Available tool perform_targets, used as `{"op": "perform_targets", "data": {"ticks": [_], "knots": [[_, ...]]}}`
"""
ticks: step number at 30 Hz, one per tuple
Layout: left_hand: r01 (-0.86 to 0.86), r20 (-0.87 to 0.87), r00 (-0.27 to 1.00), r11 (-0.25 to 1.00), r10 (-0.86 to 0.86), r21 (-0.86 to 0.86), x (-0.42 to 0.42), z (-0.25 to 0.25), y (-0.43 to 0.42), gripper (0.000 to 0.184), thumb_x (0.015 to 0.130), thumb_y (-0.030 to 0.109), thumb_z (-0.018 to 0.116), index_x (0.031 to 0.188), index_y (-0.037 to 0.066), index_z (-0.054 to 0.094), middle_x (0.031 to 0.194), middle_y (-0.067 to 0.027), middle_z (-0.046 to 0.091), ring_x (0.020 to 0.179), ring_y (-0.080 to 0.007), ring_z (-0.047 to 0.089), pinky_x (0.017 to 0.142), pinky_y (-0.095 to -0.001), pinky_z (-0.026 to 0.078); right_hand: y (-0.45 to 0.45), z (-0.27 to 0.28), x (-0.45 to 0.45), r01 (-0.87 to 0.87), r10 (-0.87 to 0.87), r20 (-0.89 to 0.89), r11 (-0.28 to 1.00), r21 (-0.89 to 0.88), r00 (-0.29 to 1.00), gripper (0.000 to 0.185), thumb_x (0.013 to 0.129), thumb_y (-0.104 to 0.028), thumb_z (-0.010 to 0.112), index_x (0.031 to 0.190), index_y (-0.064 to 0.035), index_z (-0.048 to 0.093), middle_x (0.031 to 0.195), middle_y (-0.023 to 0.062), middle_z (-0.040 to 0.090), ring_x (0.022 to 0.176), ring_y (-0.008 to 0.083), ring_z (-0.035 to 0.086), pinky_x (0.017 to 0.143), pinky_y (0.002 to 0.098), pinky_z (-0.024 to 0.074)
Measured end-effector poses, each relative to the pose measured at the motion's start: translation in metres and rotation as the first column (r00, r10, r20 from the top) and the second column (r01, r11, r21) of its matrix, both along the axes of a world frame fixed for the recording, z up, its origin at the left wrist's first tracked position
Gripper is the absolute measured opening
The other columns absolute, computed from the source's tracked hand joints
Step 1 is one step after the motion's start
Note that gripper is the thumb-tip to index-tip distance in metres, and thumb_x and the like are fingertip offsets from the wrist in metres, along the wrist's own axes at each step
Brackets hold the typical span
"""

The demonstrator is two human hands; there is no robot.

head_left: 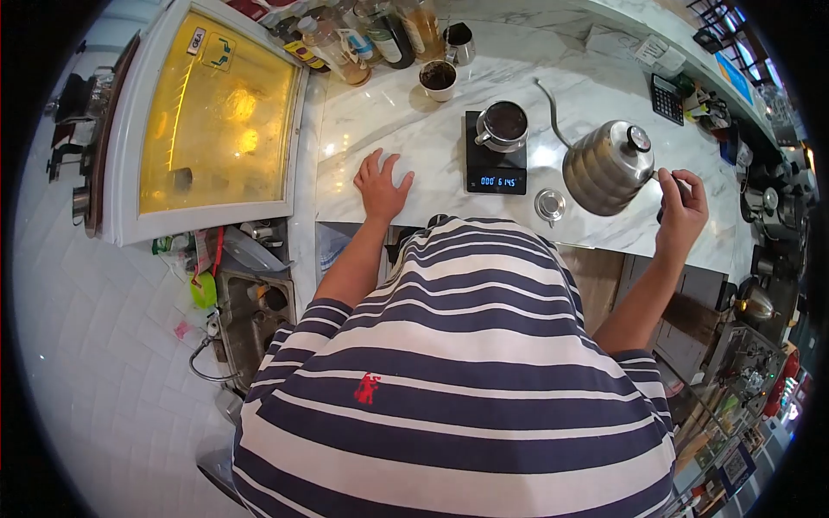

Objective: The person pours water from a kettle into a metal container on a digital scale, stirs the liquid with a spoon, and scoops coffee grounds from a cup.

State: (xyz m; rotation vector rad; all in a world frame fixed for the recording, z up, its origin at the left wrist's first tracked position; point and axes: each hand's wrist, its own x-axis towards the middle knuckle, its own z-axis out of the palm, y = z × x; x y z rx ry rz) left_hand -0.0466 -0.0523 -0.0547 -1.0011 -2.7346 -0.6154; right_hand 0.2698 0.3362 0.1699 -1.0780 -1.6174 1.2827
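Observation:
My right hand [682, 200] is closed round the handle of a steel gooseneck kettle [606, 171], whose thin spout points left and toward the back. Left of it stands a black digital scale [473, 148] with a lit blue display. On the scale sits a metal coffee dripper [501, 125] with dark contents, probably coffee grounds. A small round metal lid [549, 205] lies on the marble counter in front, between scale and kettle. My left hand [382, 186] rests on the counter left of the scale, fingers spread, holding nothing.
Several bottles [341, 56] stand at the back left, beside a cup of dark grounds [438, 79] and a metal pitcher [458, 43]. A glass-fronted cabinet [220, 112] glows yellow at left, above a sink [250, 324]. A calculator [667, 99] lies at the back right.

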Motion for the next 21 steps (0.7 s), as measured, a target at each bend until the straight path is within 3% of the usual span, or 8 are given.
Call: {"op": "perform_targets", "data": {"ticks": [1,4,10,15,21], "knots": [[0.002,0.0,1.0,1.0,-0.002,0.004,0.0,-0.002,-0.001,0.051,0.086,0.039,0.079,0.131,0.02,0.066,0.15,-0.0136,0.049,0.14,-0.0356,0.041,0.113,-0.0534,0.028,-0.007,-0.005,-0.007,0.051,-0.053,-0.079,0.998,-0.028,0.995,0.024,0.088,-0.012,0.087,0.101,-0.0083,0.068,0.076,-0.0048,0.066,0.056,-0.0012,0.038,0.048,0.0206,0.0227],[-0.006,0.021,1.0,1.0,0.006,0.008,-0.003,-0.008,-0.001,0.051,0.087,0.043,0.079,0.13,0.02,0.067,0.149,-0.0131,0.049,0.141,-0.0357,0.04,0.113,-0.0537,0.027,-0.006,-0.036,-0.011,0.111,-0.118,-0.159,0.993,-0.051,0.98,0.025,0.088,-0.012,0.086,0.1,-0.0069,0.066,0.072,-0.0052,0.062,0.055,-0.0003,0.039,0.046,0.0206,0.0222],[-0.005,0.089,0.996,0.994,0.014,-0.107,-0.007,-0.007,-0.003,0.057,0.091,0.046,0.075,0.141,0.022,0.061,0.155,-0.013,0.043,0.145,-0.0352,0.033,0.114,-0.0545,0.024,0.002,-0.083,-0.042,0.122,-0.166,-0.28,0.978,-0.168,0.946,0.031,0.086,-0.013,0.088,0.103,-0.0065,0.063,0.071,-0.0023,0.063,0.057,0.0026,0.045,0.049,0.0213,0.0292],[-0.016,0.112,0.993,0.993,0.029,-0.113,-0.006,-0.008,-0.002,0.061,0.094,0.048,0.071,0.148,0.022,0.056,0.158,-0.0136,0.041,0.147,-0.0356,0.031,0.118,-0.0553,0.023,0.0,-0.111,-0.073,0.128,-0.176,-0.304,0.977,-0.171,0.936,0.032,0.087,-0.011,0.087,0.105,-0.0043,0.061,0.08,0.0063,0.073,0.06,0.0049,0.052,0.052,0.0223,0.0349],[-0.033,0.08,0.996,0.984,0.047,-0.175,-0.003,-0.011,0.001,0.063,0.096,0.049,0.067,0.151,0.023,0.053,0.158,-0.0169,0.042,0.148,-0.0379,0.033,0.119,-0.0567,0.025,-0.006,-0.132,-0.101,0.163,-0.203,-0.345,0.976,-0.143,0.916,0.033,0.087,-0.01,0.086,0.105,-0.0038,0.059,0.078,0.0055,0.07,0.064,0.0066,0.055,0.056,0.0225,0.0371]]}}
